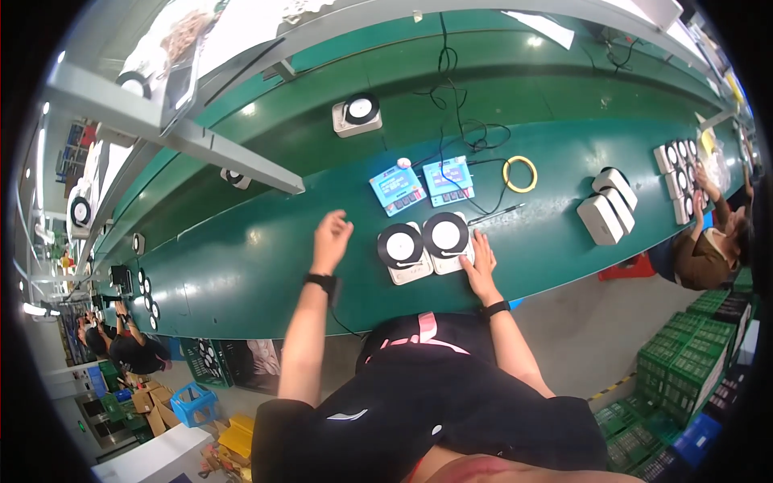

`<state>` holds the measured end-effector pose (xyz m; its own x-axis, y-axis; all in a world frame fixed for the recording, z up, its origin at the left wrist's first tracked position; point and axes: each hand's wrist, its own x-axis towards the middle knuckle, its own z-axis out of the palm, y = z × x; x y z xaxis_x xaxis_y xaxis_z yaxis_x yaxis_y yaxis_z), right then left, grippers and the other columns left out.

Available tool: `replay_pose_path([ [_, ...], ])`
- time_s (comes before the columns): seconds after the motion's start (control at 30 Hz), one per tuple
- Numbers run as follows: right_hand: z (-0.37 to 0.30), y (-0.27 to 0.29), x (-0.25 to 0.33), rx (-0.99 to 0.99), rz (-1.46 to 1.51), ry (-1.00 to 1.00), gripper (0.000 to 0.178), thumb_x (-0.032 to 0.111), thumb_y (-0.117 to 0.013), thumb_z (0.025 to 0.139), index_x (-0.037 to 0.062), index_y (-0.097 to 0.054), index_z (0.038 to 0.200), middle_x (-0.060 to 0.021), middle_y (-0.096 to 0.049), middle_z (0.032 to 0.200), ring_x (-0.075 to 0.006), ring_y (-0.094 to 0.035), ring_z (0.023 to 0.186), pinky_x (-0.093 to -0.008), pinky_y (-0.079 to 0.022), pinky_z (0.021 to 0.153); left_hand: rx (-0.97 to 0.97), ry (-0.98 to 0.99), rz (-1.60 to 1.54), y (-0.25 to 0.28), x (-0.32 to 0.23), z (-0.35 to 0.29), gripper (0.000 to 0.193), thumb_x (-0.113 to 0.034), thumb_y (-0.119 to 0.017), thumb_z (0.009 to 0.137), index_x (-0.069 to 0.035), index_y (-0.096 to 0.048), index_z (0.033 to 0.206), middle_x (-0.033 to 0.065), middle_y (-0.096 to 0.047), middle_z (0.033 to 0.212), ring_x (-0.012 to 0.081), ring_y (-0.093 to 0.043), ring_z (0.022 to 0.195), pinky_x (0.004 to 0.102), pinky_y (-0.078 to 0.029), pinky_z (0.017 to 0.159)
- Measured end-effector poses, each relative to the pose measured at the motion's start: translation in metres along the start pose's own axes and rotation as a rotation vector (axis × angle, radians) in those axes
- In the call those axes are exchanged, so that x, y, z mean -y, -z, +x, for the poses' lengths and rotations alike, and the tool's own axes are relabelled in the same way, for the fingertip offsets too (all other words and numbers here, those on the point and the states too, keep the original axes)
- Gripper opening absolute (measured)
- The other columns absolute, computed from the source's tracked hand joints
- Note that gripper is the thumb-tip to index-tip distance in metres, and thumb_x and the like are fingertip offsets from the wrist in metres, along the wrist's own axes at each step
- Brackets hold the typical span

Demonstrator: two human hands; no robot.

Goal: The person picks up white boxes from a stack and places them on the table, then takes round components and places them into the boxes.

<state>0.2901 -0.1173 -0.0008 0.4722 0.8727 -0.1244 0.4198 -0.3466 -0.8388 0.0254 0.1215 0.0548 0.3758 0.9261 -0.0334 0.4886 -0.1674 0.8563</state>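
Two small white turntable-shaped devices with black discs stand side by side on the green bench, a left turntable [400, 245] and a right turntable [445, 233]. My right hand [481, 266] lies against the right turntable's right side, fingers stretched out and thumb by its front corner. My left hand [330, 245] is raised over the bench, left of the pair and apart from them. Its fingers are loosely bent, with nothing visible in them. Behind the turntables are a left blue tester box [396, 191] and a right blue tester box [449, 180], both with lit screens.
A yellow ring [520, 174], black cables [475, 133] and a thin pen-like tool [498, 213] lie behind my right hand. Several white units [604, 213] stand farther right, near a co-worker [713, 241] with more turntables. Another turntable [357, 114] sits beyond. A grey beam [241, 157] crosses upper left.
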Motion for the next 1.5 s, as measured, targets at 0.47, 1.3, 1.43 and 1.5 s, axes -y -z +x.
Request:
replay_pose_path([
  [0.47, 0.007, 0.014, 0.015, 0.167, -0.033, -0.162, 0.059, 0.035, -0.048, 0.085, 0.0119, -0.030, 0.136, -0.0066, -0.014, 0.148, -0.0274, -0.006, 0.138, -0.0467, -0.001, 0.106, 0.168, -0.282, 0.784, -0.029, -0.050, 0.287, 0.088, -0.021, -0.080, 0.055, -0.008, -0.037, 0.130, 0.0179, -0.045, 0.125, 0.0335, -0.043, 0.116, 0.0425, -0.042, 0.093],
  [1.3, -0.007, -0.003, 0.020, 0.025, -0.435, -0.081, 0.065, 0.055, -0.034, 0.088, 0.0196, -0.022, 0.141, -0.0078, -0.011, 0.149, -0.0289, -0.011, 0.137, -0.0498, -0.012, 0.106, -0.287, 0.258, 0.671, -0.004, -0.022, -0.012, 0.093, -0.024, -0.080, 0.051, -0.009, -0.034, 0.130, 0.0184, -0.044, 0.126, 0.0377, -0.039, 0.117, 0.0462, -0.033, 0.098],
  [1.43, -0.005, -0.009, 0.019, 0.023, -0.389, -0.057, 0.067, 0.055, -0.037, 0.087, 0.0190, -0.023, 0.141, -0.0091, -0.012, 0.149, -0.0296, -0.011, 0.137, -0.0504, -0.012, 0.106, -0.310, 0.191, 0.579, -0.011, -0.008, -0.069, 0.091, -0.026, -0.079, 0.056, -0.005, -0.033, 0.131, 0.0195, -0.042, 0.128, 0.0381, -0.039, 0.117, 0.0457, -0.033, 0.097],
  [1.5, -0.005, -0.008, 0.017, 0.014, -0.339, -0.045, 0.066, 0.055, -0.039, 0.086, 0.0186, -0.027, 0.140, -0.0086, -0.013, 0.149, -0.0290, -0.011, 0.137, -0.0498, -0.011, 0.106, -0.269, 0.013, 0.515, -0.014, -0.002, -0.085, 0.082, -0.022, -0.076, 0.065, -0.001, -0.031, 0.131, 0.0201, -0.041, 0.127, 0.0365, -0.040, 0.116, 0.0446, -0.035, 0.096],
])
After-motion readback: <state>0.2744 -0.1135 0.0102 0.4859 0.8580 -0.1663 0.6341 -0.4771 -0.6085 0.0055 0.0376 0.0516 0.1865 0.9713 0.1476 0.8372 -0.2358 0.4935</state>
